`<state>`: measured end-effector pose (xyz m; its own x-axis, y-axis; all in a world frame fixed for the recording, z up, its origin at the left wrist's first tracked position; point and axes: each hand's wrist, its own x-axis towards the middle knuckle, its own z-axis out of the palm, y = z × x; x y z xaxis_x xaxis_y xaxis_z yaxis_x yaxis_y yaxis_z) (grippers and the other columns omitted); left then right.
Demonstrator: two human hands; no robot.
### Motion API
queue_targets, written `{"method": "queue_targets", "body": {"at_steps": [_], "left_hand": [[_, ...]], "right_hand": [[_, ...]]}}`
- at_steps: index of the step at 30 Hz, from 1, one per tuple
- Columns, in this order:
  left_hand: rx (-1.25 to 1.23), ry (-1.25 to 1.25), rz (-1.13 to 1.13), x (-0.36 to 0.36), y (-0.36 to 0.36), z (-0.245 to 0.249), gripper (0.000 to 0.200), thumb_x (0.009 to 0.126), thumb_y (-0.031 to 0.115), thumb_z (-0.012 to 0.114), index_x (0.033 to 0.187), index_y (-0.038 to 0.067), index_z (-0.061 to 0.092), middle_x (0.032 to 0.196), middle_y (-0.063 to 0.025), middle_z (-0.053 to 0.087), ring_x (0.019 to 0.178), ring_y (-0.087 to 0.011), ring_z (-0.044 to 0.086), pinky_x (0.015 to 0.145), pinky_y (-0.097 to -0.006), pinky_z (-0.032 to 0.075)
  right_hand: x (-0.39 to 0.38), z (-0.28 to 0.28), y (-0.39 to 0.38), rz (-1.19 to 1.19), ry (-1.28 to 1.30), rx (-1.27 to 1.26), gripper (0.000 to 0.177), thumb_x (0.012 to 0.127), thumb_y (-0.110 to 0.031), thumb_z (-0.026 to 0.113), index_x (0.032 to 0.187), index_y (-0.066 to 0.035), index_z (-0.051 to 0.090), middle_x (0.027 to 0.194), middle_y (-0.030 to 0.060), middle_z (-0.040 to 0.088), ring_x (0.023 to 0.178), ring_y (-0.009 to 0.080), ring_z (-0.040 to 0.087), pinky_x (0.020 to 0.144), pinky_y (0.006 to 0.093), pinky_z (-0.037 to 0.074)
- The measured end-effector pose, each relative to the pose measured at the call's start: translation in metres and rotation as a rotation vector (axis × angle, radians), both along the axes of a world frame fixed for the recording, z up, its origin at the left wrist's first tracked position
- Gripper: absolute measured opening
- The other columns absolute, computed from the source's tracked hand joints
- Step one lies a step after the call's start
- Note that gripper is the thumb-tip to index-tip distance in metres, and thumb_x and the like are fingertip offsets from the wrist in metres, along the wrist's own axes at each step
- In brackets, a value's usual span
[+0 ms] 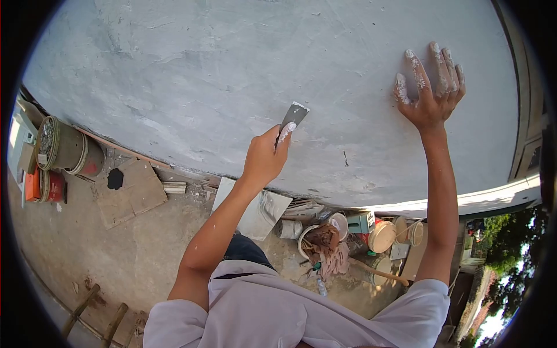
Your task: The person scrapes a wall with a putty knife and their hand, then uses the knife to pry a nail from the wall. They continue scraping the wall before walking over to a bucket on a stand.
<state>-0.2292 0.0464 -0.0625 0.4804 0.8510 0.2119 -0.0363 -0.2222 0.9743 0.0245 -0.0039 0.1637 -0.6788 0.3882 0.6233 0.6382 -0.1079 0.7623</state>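
My left hand (267,156) is wrapped round a putty knife (296,114), its thumb pressed along the grey blade. White filler coats the blade's tip and my thumb. The blade points up and to the right, in front of the grey-white plastered wall (203,75). Higher and to the right, my right hand (432,98) is spread against the same wall, fingers apart and smeared with white filler. A small dark crack (346,158) marks the plaster between and below my hands.
Buckets (61,145) stand at far left beside a flat board (130,191). By the wall's foot, a white-grey panel (261,214) leans near a bucket with brown cloth (322,238), more tubs (383,236) and a wooden handle (380,271). Wooden poles (81,310) show at lower left.
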Motion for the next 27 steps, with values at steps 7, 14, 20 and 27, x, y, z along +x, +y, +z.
{"method": "queue_targets", "body": {"at_steps": [7,14,20,27], "left_hand": [[0.002,-0.041,-0.048,0.028,-0.006,0.007,0.025,0.096,0.019,0.055,0.084,-0.002,0.06,0.059,-0.0159,0.054,0.048,-0.022,0.045,0.049,-0.0347,0.036],[0.03,-0.086,-0.067,0.048,-0.005,0.014,0.026,0.096,0.02,0.056,0.083,-0.002,0.061,0.057,-0.0166,0.051,0.046,-0.0222,0.042,0.047,-0.0354,0.035],[0.041,-0.106,-0.115,0.055,0.002,0.041,0.026,0.097,0.019,0.056,0.08,-0.001,0.06,0.058,-0.0003,0.047,0.055,-0.0071,0.038,0.049,-0.0276,0.031],[0.031,-0.175,-0.163,0.065,-0.002,0.073,0.027,0.097,0.019,0.056,0.079,0.0,0.059,0.059,0.0,0.048,0.056,-0.0067,0.039,0.05,-0.0273,0.032]], "right_hand": [[-0.001,-0.001,0.0,0.02,0.012,0.006,0.038,0.078,-0.039,0.071,0.115,-0.036,0.066,0.136,-0.003,0.054,0.131,0.0167,0.044,0.115,0.0406,0.026],[-0.004,0.002,-0.001,0.02,-0.046,0.0,0.042,0.077,-0.033,0.071,0.119,-0.028,0.063,0.136,0.0024,0.052,0.132,0.0205,0.043,0.113,0.042,0.029],[-0.001,-0.001,0.0,0.009,0.011,0.009,0.036,0.078,-0.039,0.071,0.113,-0.035,0.067,0.135,-0.0031,0.055,0.13,0.0167,0.044,0.115,0.0406,0.026],[-0.001,-0.001,0.0,0.025,0.016,0.013,0.036,0.078,-0.039,0.071,0.113,-0.035,0.067,0.135,-0.0028,0.055,0.13,0.0167,0.044,0.115,0.0405,0.026]]}}
